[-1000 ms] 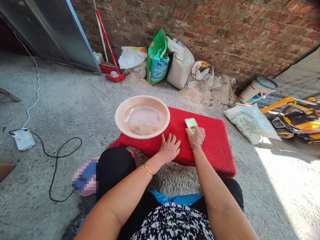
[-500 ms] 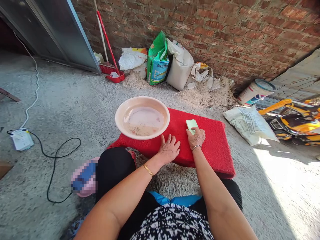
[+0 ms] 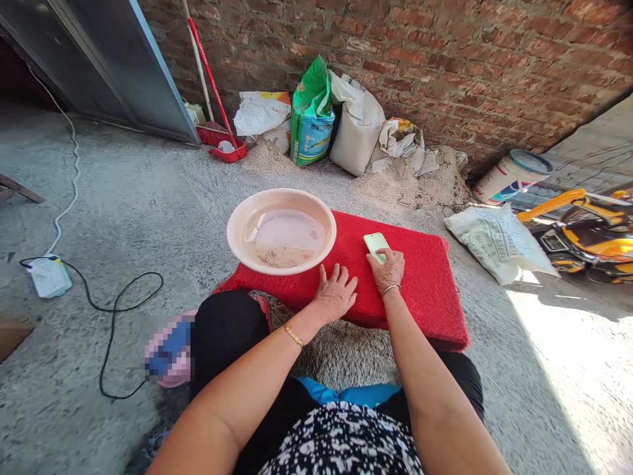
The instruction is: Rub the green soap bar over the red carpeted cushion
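Observation:
A red fuzzy cloth (image 3: 420,284) covers a low bench in front of my knees. My right hand (image 3: 390,272) grips the near end of a pale green flat block (image 3: 377,243) with rounded corners. The block rests on the cloth; its underside is hidden, so its exact kind cannot be told. To the left, my left hand (image 3: 335,295) lies flat on the cloth with fingers spread, holding nothing. Just beyond those fingers, a wide pale pink basin (image 3: 237,247) of cloudy water stands on the bench's left end, with bits of sediment at its bottom.
Sacks, among them a green one (image 3: 310,125), and spilled grain (image 3: 395,188) line the brick wall. A red dustpan (image 3: 230,153), a bucket (image 3: 512,177) and a yellow toy digger (image 3: 593,241) stand farther out. A power strip (image 3: 49,277) with cables lies left.
My right hand has shifted the green block slightly left on the cloth, tilting it a little. My left hand stays in place. The view has turned slightly left.

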